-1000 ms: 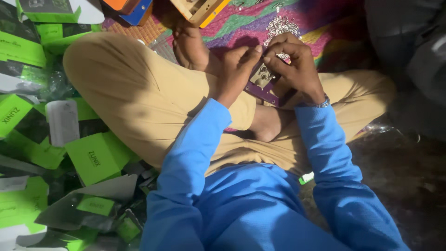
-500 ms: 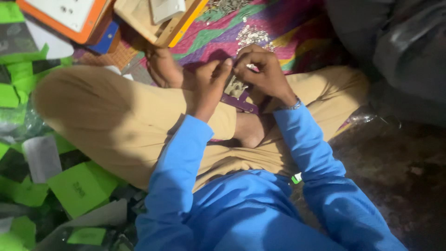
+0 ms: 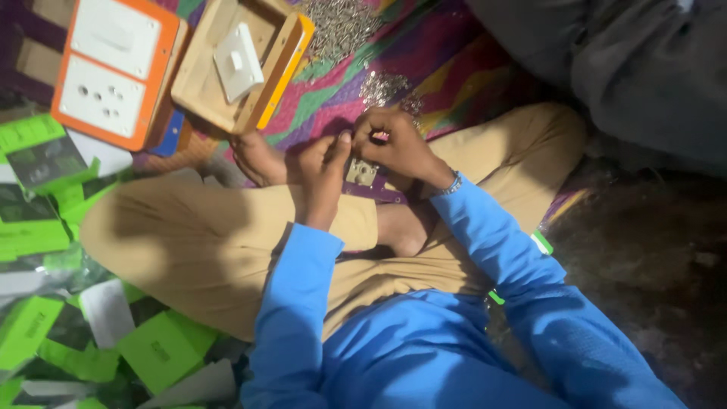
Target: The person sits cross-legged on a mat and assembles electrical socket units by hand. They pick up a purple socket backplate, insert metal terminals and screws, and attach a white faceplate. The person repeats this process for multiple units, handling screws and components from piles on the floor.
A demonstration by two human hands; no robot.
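A person in blue sleeves sits cross-legged in tan trousers, hemmed in by green cardboard packets (image 3: pixel 163 348) on their left and a dark bundle of cloth (image 3: pixel 644 76) on their right. Over the crossed ankles, the left hand (image 3: pixel 322 178) and right hand (image 3: pixel 397 148) meet with fingertips pinched together above a small pale metal part (image 3: pixel 362 173); its long axis cannot be made out. Beyond lie a patterned mat (image 3: pixel 424 68), loose screws (image 3: pixel 341 26), an open wooden box (image 3: pixel 242 64) and an orange-framed switch board (image 3: pixel 113 68).
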